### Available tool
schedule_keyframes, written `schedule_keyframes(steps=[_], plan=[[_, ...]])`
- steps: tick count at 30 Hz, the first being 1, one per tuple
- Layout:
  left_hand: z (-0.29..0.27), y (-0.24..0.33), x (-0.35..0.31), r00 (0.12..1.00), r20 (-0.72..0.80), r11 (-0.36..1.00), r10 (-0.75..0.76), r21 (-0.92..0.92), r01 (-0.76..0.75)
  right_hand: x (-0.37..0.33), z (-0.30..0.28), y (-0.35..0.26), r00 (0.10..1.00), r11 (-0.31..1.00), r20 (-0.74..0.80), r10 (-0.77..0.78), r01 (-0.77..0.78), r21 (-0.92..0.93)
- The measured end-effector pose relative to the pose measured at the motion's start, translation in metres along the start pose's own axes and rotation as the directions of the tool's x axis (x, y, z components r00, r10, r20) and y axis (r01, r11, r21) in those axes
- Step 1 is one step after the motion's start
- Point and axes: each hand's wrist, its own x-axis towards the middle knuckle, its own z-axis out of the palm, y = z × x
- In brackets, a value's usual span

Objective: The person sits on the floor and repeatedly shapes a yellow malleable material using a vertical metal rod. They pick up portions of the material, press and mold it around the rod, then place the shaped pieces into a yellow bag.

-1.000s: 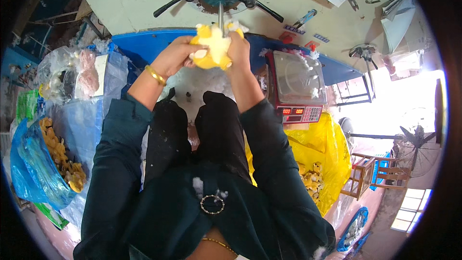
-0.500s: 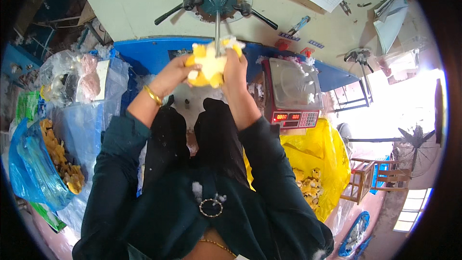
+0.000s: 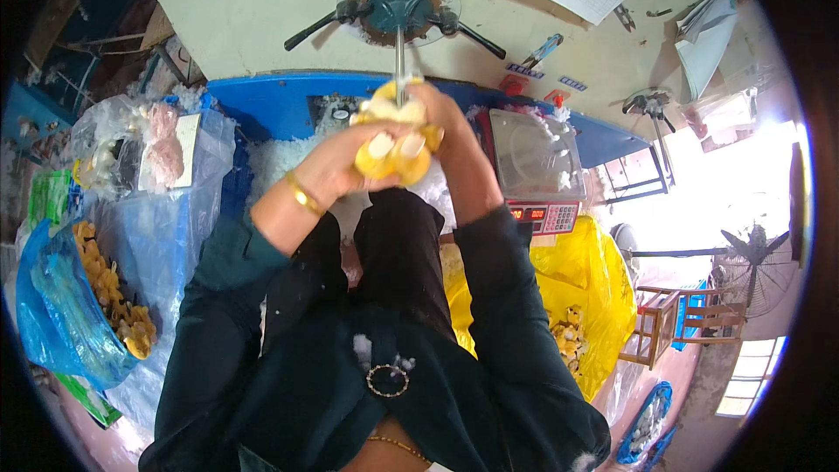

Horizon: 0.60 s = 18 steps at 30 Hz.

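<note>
A small yellow plush toy (image 3: 398, 156) with pale patches sits over the end of a metal tube (image 3: 400, 57) that sticks out of the machine wall. My left hand (image 3: 350, 157) grips the toy's near left side, its fingers wrapped round the body. On the far right side my right hand (image 3: 437, 114) is closed round the toy close to the tube. Most fingertips are hidden by the toy. Above, the tube's round green mount (image 3: 400, 13) carries two black handles.
A red weighing scale (image 3: 537, 175) stands to the right, above a yellow bag (image 3: 603, 288) of yellow plush pieces. At the left is a blue bag (image 3: 61, 315) with similar pieces, beside a pink plush item (image 3: 163, 142). White fluff (image 3: 284, 157) lies beneath the blue edge.
The toy has been turned and tilted, so rounded parts with pale patches now face me. My left hand has shifted right and nearer across it; my right hand has moved slightly right.
</note>
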Motion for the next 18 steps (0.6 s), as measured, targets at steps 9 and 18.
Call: schedule_keyframes(steps=[9,18], plan=[[-0.002,0.028,0.011,0.999,-0.052,0.984,-0.014,0.176,0.023,0.02,-0.006,0.004,0.991,0.87,-0.097,-0.088,0.029,-0.493],[0.004,-0.007,-0.021,0.985,-0.083,0.933,0.15,0.343,-0.113,-0.022,0.012,0.032,0.916,0.979,-0.347,-0.2,0.169,-0.118]])
